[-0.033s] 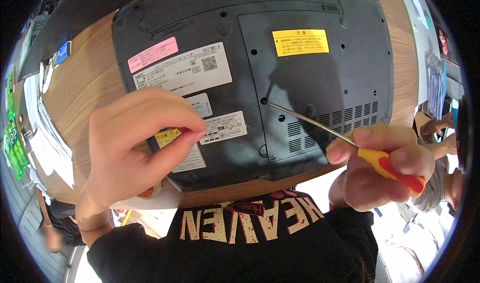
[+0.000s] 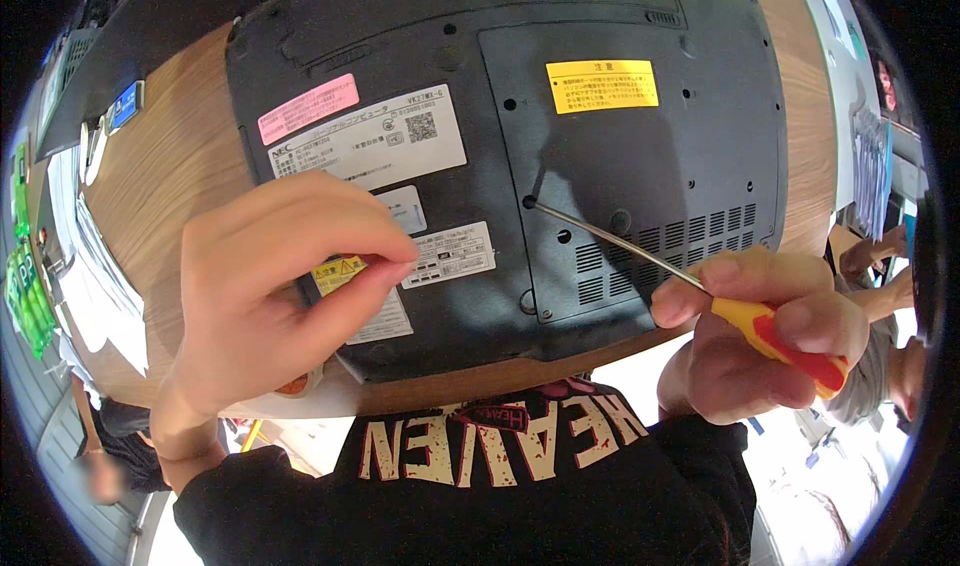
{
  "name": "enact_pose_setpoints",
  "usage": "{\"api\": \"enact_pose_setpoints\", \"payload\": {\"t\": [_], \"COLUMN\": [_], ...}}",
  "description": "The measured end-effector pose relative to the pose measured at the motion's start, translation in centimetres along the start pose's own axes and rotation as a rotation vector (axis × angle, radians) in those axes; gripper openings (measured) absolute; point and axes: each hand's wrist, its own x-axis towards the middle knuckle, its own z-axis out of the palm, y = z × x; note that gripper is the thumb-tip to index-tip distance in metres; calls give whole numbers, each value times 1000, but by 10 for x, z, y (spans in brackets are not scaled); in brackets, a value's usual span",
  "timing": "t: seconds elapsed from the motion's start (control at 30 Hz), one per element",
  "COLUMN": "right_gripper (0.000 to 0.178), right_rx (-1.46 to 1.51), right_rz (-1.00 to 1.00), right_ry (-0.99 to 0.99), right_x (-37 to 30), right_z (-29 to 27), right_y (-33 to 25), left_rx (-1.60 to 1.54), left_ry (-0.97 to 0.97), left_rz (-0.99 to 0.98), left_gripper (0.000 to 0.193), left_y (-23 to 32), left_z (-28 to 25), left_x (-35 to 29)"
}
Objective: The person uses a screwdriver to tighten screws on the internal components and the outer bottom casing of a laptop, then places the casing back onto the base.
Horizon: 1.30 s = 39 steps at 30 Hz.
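A black laptop (image 2: pixel 440 226) lies upside down on the table, its base covered with several stickers and screw holes. My right hand (image 2: pixel 765 326) grips the red and yellow handle of a screwdriver (image 2: pixel 625 242). The metal shaft slants up to the left, and its tip is at a screw hole on the edge of the vented cover panel (image 2: pixel 640 181). Above the lower left of the laptop is my left hand (image 2: pixel 285 281), thumb and forefinger pinched together. Whatever is between those fingertips, if anything, is too small or hidden to make out.
The wooden table (image 2: pixel 190 131) curves around the laptop. White papers (image 2: pixel 95 276) and green packets (image 2: pixel 28 296) are at the left, near a small blue box (image 2: pixel 126 105). A dark screen-like panel (image 2: pixel 150 36) stands at the far left. Other people show at both sides.
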Motion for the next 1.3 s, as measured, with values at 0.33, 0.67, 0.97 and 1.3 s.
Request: {"api": "enact_pose_setpoints", "payload": {"t": [0.33, 0.67, 0.97, 1.3], "right_gripper": [36, 35, 35, 37], "right_rx": [60, 149, 148, 155], "right_rz": [-171, -149, -95, -103], "right_ry": [380, 527, 579, 597], "right_x": [-30, -40, -50, -55], "right_z": [13, 4, 0, -3], "right_y": [12, 8, 12, 15], "left_rx": [-69, 157, 182, 266], "left_ry": [-24, -10, -17, -48], "left_rz": [-9, 209, 91, 192], "left_gripper": [20, 23, 24, 20], "left_y": [-2, 3, 14, 17], "left_z": [9, 36, 38, 38], "left_x": [11, 36, 42, 48]}}
